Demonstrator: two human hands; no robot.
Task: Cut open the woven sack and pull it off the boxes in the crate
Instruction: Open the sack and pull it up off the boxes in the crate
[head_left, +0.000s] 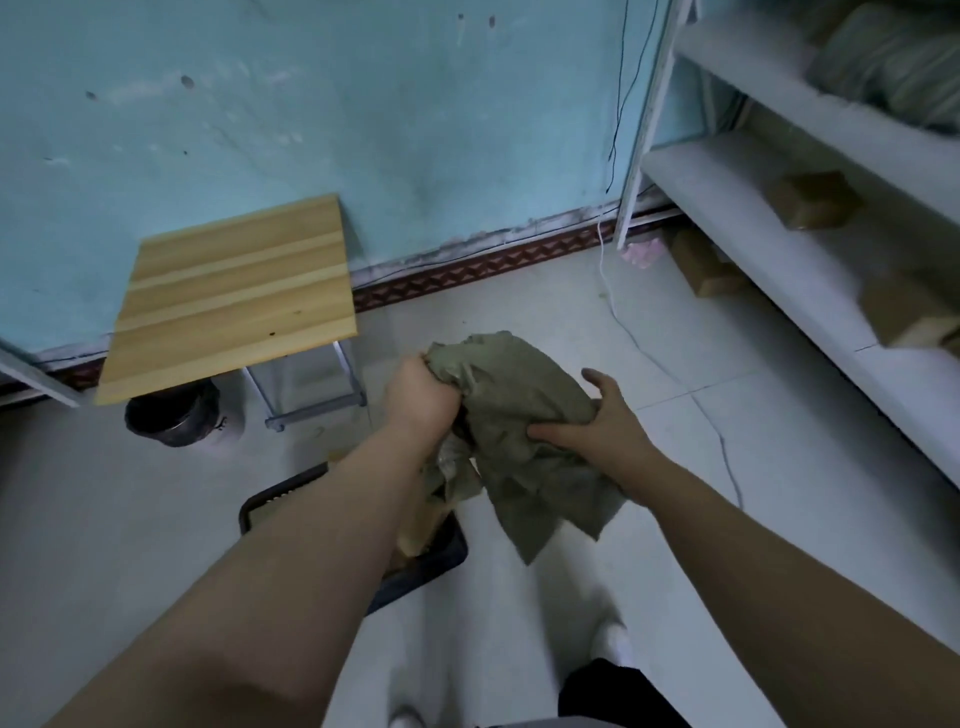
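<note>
We hold the woven sack up off the floor, between both hands and above the crate. It is a dull olive green, crumpled into a loose bundle, with a limp flap hanging down toward the floor on the right side of the crate. Our left hand is closed in a fist on the sack's upper left part, the fingers hidden in the folds. Our right hand presses against the sack's right side, its fingers partly curled on the fabric and the thumb raised free.

The crate is dark and stands on the pale tiled floor; our left forearm covers most of it, and something tan shows inside, too hidden to make out. At the floor's far left edge stands a small wooden desk with a dark bin beside its legs. White shelves carrying brown boxes run along the right wall, and a thin cable trails over the tiles.
</note>
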